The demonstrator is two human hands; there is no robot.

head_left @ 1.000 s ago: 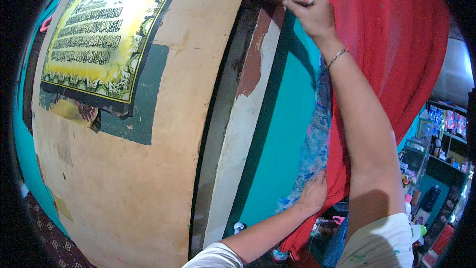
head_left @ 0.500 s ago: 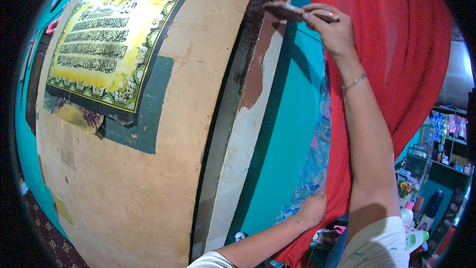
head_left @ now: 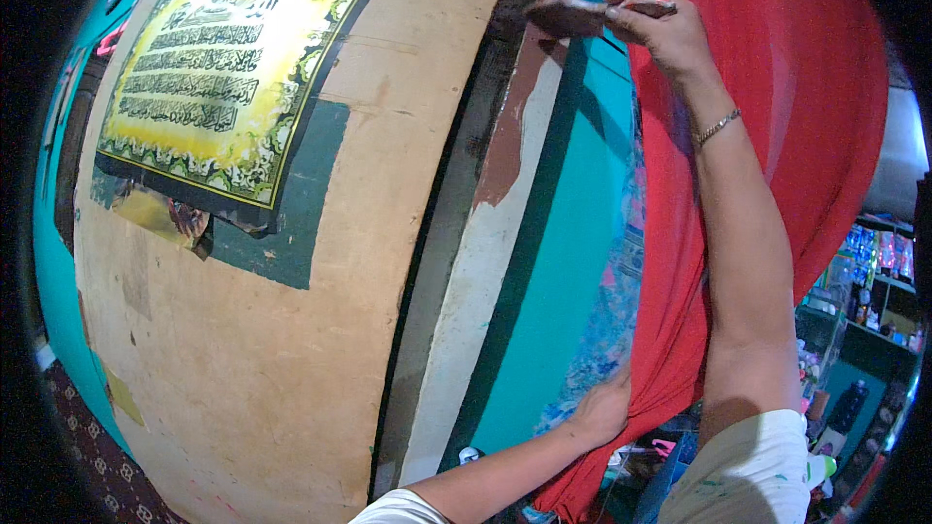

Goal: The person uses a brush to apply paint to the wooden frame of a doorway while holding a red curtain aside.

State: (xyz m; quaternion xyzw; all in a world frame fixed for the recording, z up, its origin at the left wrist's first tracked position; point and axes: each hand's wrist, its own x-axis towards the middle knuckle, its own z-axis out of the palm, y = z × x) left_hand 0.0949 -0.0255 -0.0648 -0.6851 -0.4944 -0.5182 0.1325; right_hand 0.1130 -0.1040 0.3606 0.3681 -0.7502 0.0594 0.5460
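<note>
In my right hand, raised high, a paintbrush is gripped by its handle. Its brown-coated bristles point left, at the top of a door frame. Brown paint covers the frame's upper part and ends in a ragged edge over the pale lower surface. Low down, my left hand is closed at the gathered edge of a red curtain, holding it to the right; the fingertips are hidden. A blue floral cloth shows beside this hand, next to the turquoise surface.
A tan door panel fills the left, bearing a yellow and black poster with script. Shelves with bottles and packets stand at the far right. Patterned red-brown floor covering shows at lower left.
The view has shifted slightly. My right hand is a little higher and farther right in the picture, with the brush still at the frame's top. My left hand stays at the curtain edge.
</note>
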